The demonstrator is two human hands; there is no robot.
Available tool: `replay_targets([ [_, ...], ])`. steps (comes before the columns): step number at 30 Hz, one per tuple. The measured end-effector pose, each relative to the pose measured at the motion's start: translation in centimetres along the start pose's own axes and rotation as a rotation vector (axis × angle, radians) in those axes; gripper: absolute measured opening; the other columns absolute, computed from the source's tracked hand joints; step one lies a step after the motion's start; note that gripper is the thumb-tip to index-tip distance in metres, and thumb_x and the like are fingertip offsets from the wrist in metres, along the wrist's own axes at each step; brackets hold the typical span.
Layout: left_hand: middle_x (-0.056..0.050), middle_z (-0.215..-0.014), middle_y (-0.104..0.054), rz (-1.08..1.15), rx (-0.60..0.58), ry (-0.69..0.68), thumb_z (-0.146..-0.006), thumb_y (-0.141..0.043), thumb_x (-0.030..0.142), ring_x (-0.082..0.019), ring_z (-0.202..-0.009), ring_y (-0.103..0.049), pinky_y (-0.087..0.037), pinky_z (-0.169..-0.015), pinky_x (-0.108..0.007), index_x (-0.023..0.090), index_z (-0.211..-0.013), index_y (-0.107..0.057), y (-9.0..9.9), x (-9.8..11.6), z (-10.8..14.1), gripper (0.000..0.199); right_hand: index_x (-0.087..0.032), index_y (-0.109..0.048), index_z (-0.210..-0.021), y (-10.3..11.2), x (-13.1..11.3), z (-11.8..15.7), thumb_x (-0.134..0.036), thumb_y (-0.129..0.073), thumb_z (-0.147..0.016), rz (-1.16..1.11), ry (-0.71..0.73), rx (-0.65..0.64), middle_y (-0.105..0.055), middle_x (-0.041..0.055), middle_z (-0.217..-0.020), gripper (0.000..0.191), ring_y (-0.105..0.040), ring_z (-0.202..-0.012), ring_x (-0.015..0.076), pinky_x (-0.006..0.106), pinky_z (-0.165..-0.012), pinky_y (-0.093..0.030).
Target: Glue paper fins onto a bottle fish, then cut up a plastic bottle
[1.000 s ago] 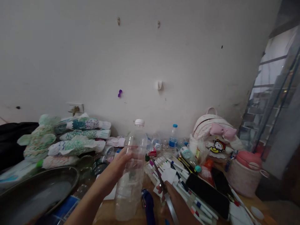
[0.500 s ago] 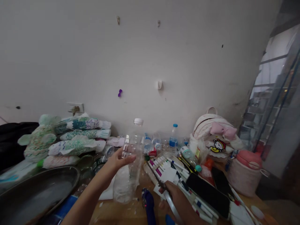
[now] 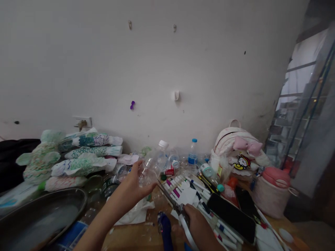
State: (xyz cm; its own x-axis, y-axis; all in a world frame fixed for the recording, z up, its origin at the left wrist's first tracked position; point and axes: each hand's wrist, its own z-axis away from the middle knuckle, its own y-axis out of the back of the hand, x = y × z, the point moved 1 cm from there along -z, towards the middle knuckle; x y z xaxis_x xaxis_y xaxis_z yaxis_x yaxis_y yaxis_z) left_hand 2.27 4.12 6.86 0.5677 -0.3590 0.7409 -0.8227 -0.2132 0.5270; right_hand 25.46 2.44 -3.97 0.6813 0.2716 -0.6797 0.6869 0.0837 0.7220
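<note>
My left hand point(image 3: 132, 190) grips a clear plastic bottle point(image 3: 153, 163) with a white cap, tilted with the cap up and to the right. My right hand point(image 3: 200, 228) holds scissors point(image 3: 171, 198) by a white handle, the blades pointing up-left toward the bottle's lower end. Whether the blades touch the bottle I cannot tell. White crumpled paper point(image 3: 136, 213) lies on the wooden table below my left hand.
Decorated bottle fish point(image 3: 81, 157) are stacked at the left by the wall. A dark metal tray point(image 3: 39, 218) sits front left. Several markers point(image 3: 183, 183), a black phone point(image 3: 231, 217), small bottles point(image 3: 193, 153), a pink backpack point(image 3: 239, 150) and a pink-lidded container point(image 3: 274, 193) crowd the right.
The bottle went from upright to tilted and moved up and away from me in my left hand. The scissors' blades rose toward it.
</note>
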Motion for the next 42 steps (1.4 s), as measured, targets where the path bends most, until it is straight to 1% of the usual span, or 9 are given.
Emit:
replay_targets([
  [5,-0.015,-0.116,-0.063,-0.026,-0.039,-0.015,-0.068,-0.063,0.041,-0.031,-0.103,-0.061,-0.046,-0.09,-0.047,0.019,-0.124,-0.037,0.4,0.6,0.4,0.065,-0.015,-0.062,-0.084,0.4,-1.0,0.6,-0.047,-0.066,-0.068,0.048,-0.052,0.007,-0.068,0.0124,-0.089,0.036,-0.059,-0.085,0.0247,0.03,-0.078,-0.041],
  [9,-0.015,-0.12,-0.062,-0.072,-0.047,-0.044,-0.068,-0.065,0.039,-0.032,-0.109,-0.058,-0.041,-0.096,-0.048,0.019,-0.129,-0.038,0.8,0.1,0.2,0.069,-0.014,-0.063,-0.088,0.8,-1.6,0.9,-0.043,-0.064,-0.069,0.043,-0.06,0.006,-0.068,0.0144,-0.095,0.035,-0.06,-0.087,0.0254,0.031,-0.079,-0.041],
  [13,-0.012,-0.123,-0.062,-0.078,-0.048,-0.062,-0.065,-0.071,0.039,-0.034,-0.113,-0.056,-0.041,-0.098,-0.046,0.023,-0.131,-0.043,1.6,-0.6,-0.1,0.073,-0.014,-0.063,-0.088,0.8,-1.7,1.0,-0.047,-0.067,-0.066,0.039,-0.087,-0.009,-0.069,0.0137,-0.093,0.04,-0.06,-0.085,0.0259,0.031,-0.076,-0.041],
  [16,-0.013,-0.123,-0.062,-0.085,-0.069,-0.051,-0.063,-0.073,0.039,-0.034,-0.112,-0.057,-0.043,-0.096,-0.045,0.021,-0.132,-0.044,1.8,-0.6,-0.2,0.077,-0.014,-0.064,-0.086,0.6,-1.6,1.1,-0.048,-0.069,-0.064,0.045,-0.07,-0.027,-0.069,0.0138,-0.093,0.041,-0.06,-0.088,0.0263,0.03,-0.078,-0.041],
  [20,-0.014,-0.119,-0.064,-0.131,-0.076,-0.04,-0.063,-0.072,0.038,-0.034,-0.109,-0.058,-0.043,-0.095,-0.047,0.019,-0.132,-0.043,1.6,-0.2,-0.2,0.077,-0.016,-0.064,-0.085,0.5,-1.7,1.3,-0.047,-0.063,-0.069,0.011,-0.058,0.008,-0.07,0.013,-0.094,0.035,-0.06,-0.091,0.0258,0.031,-0.082,-0.041],
  [27,-0.015,-0.129,-0.057,-0.213,-0.089,-0.118,-0.068,-0.067,0.036,-0.033,-0.115,-0.056,-0.043,-0.096,-0.045,0.021,-0.134,-0.039,1.4,-0.4,0.0,0.073,-0.014,-0.063,-0.091,0.7,-2.1,1.5,-0.048,-0.056,-0.073,0.101,-0.105,-0.016,-0.068,0.0157,-0.094,0.039,-0.062,-0.084,0.0261,0.031,-0.07,-0.042],
  [34,-0.014,-0.133,-0.054,-0.275,-0.078,-0.138,-0.069,-0.064,0.035,-0.033,-0.114,-0.057,-0.043,-0.095,-0.046,0.022,-0.134,-0.036,0.9,-0.1,0.1,0.072,-0.016,-0.063,-0.077,0.6,-2.5,1.5,-0.05,-0.055,-0.075,0.16,-0.13,0.026,-0.069,0.012,-0.081,0.035,-0.062,-0.074,0.024,0.028,-0.062,-0.039],
  [38,-0.015,-0.132,-0.054,-0.349,-0.073,-0.162,-0.074,-0.06,0.038,-0.032,-0.109,-0.059,-0.046,-0.091,-0.044,0.021,-0.135,-0.034,0.7,0.0,0.1,0.068,-0.016,-0.065,-0.077,0.4,-1.8,1.3,-0.052,-0.053,-0.078,0.198,-0.108,0.049,-0.07,0.0134,-0.082,0.038,-0.063,-0.076,0.0252,0.029,-0.063,-0.039],
  [42,-0.014,-0.123,-0.058,-0.431,-0.066,-0.177,-0.075,-0.059,0.039,-0.029,-0.096,-0.065,-0.05,-0.082,-0.041,0.024,-0.134,-0.033,0.7,0.1,0.3,0.066,-0.014,-0.067,-0.079,0.3,-1.3,1.1,-0.046,-0.052,-0.081,0.213,-0.091,0.057,-0.071,0.0152,-0.083,0.035,-0.065,-0.078,0.0264,0.03,-0.065,-0.041],
])
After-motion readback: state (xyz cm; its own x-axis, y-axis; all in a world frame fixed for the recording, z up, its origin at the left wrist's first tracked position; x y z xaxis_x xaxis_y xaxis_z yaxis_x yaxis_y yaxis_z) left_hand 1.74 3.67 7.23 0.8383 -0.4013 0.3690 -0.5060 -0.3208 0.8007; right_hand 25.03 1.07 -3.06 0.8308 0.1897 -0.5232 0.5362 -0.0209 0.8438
